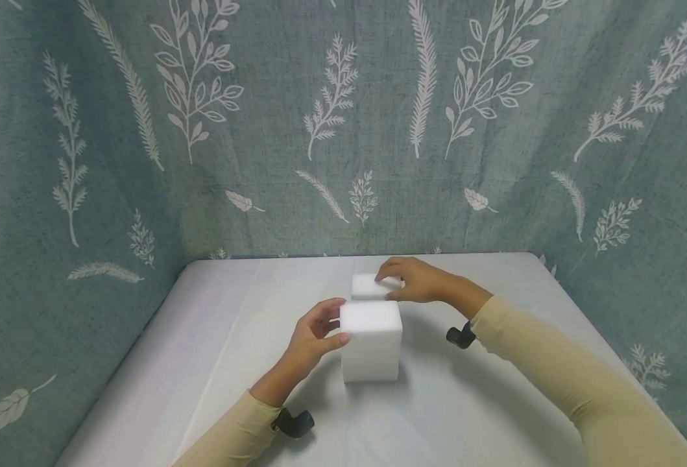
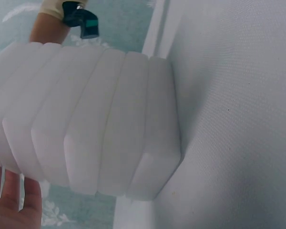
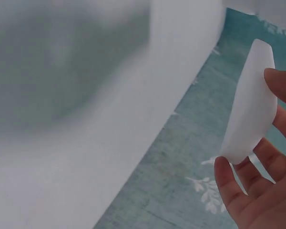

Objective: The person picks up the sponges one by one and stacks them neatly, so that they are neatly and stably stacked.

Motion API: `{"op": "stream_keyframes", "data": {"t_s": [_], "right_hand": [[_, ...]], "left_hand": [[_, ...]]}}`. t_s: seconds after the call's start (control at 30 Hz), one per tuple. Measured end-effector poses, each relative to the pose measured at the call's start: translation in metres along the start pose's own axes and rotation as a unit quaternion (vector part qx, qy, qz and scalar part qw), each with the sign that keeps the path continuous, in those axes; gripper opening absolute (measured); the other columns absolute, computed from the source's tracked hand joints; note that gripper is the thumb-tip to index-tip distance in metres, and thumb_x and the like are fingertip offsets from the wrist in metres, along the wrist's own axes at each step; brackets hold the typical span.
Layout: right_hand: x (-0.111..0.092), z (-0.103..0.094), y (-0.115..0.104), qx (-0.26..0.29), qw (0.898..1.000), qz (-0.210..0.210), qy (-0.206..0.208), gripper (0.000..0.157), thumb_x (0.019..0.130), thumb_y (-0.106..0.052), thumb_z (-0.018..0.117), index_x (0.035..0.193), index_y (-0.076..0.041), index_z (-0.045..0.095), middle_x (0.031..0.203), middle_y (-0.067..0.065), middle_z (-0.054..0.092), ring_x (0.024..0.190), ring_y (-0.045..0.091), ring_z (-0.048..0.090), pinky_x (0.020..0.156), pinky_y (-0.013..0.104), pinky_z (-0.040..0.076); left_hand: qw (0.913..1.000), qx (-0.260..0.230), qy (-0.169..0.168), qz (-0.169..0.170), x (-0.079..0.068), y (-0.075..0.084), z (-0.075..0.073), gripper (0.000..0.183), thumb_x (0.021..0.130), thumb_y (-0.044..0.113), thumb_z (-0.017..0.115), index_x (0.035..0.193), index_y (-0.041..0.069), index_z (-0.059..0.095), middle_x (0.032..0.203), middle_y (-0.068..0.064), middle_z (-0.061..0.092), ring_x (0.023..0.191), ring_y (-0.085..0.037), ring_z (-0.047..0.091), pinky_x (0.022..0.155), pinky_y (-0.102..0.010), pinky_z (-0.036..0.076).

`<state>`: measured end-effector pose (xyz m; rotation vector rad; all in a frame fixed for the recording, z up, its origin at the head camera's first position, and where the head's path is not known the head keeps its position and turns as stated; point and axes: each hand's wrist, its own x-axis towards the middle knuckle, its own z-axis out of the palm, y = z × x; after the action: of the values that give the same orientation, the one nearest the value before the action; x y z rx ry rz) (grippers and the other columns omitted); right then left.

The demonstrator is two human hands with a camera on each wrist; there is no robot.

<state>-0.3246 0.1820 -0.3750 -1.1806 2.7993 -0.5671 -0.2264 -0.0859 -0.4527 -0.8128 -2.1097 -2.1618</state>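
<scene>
A stack of several white sponge blocks (image 1: 370, 350) stands upright on the table, one flat block on another. My left hand (image 1: 318, 331) holds the upper left side of the stack, its thumb by the front corner and its fingers further back. The left wrist view shows the stack's layers (image 2: 124, 119) from the side, with fingertips (image 2: 32, 188) against the upper ones. Just behind the stack, my right hand (image 1: 416, 280) grips a single white sponge block (image 1: 365, 287) between thumb and fingers. That block (image 3: 252, 105) appears tilted in the right wrist view.
The white-covered table (image 1: 279, 285) reaches back to a blue-green curtain (image 1: 273, 194) with white leaf prints, which also hangs at both sides. A black wrist device (image 1: 294, 423) sits on the left wrist and another one (image 1: 461, 335) on the right.
</scene>
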Motion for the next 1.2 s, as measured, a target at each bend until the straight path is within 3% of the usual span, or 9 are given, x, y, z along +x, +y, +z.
{"op": "stream_keyframes", "data": {"t_s": [0.4, 0.67, 0.97, 1.2], "right_hand": [[-0.005, -0.020, -0.014, 0.019, 1.000, 0.011, -0.001, 0.037, 0.087, -0.033, 0.069, 0.122, -0.022, 0.066, 0.132, -0.004, 0.055, 0.121, 0.021, 0.052, 0.091, 0.044, 0.049], [-0.017, -0.034, -0.024, 0.034, 0.999, -0.009, 0.025, 0.036, 0.087, -0.030, 0.071, 0.121, -0.020, 0.067, 0.132, -0.002, 0.056, 0.122, 0.023, 0.051, 0.091, 0.048, 0.049], [-0.027, -0.037, -0.030, 0.030, 0.998, -0.042, 0.034, 0.035, 0.086, -0.032, 0.071, 0.119, -0.020, 0.069, 0.126, -0.006, 0.059, 0.121, 0.020, 0.051, 0.097, 0.048, 0.045], [-0.033, -0.036, -0.036, 0.036, 0.996, -0.075, 0.043, 0.035, 0.087, -0.033, 0.071, 0.119, -0.020, 0.069, 0.126, -0.005, 0.058, 0.121, 0.021, 0.052, 0.097, 0.051, 0.044]], "left_hand": [[1.0000, -0.002, 0.001, -0.002, -0.003, -0.002, 0.000, 0.063, 0.082, 0.006, 0.076, 0.138, 0.003, 0.047, 0.131, -0.014, 0.056, 0.120, -0.033, 0.052, 0.104, -0.055, 0.036], [1.0000, 0.002, 0.001, 0.007, -0.002, -0.002, -0.001, 0.061, 0.083, 0.004, 0.075, 0.137, 0.011, 0.049, 0.130, -0.011, 0.057, 0.120, -0.029, 0.053, 0.103, -0.051, 0.038], [0.9999, 0.001, 0.006, 0.008, 0.000, -0.003, -0.001, 0.062, 0.082, 0.004, 0.076, 0.137, 0.003, 0.048, 0.131, -0.011, 0.057, 0.119, -0.029, 0.053, 0.103, -0.056, 0.035], [0.9999, 0.001, 0.006, 0.012, 0.000, -0.002, 0.000, 0.059, 0.082, 0.004, 0.077, 0.135, 0.006, 0.051, 0.130, -0.012, 0.057, 0.119, -0.029, 0.053, 0.103, -0.057, 0.035]]}}
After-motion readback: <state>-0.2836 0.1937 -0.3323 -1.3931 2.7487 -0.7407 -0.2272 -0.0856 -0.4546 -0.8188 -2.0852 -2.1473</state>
